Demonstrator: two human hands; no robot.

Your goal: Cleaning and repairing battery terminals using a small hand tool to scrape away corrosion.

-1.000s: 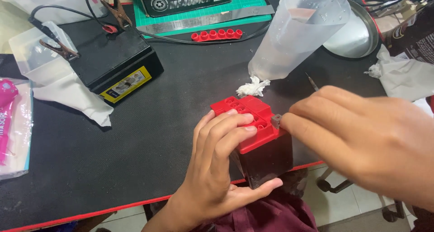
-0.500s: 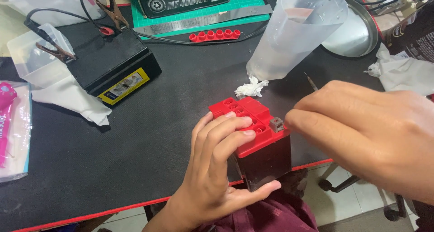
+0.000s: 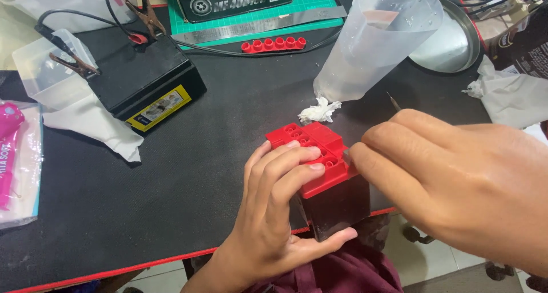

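Large black battery (image 3: 145, 85) with clamps sits far left on the mat (image 3: 114, 201). Left hand (image 3: 274, 213) grips the small red-topped battery (image 3: 322, 179) at the mat's near edge. Right hand (image 3: 456, 179) pinches a thin tool (image 3: 394, 102) against its right side.

Looking down through my head camera, I see my left hand (image 3: 274, 213) and right hand (image 3: 456, 184), both bare: no gloves, rings or watch, and no sleeves reaching the wrists. Short, trimmed fingernails. Dark maroon fabric covers my lap (image 3: 337, 273) below.
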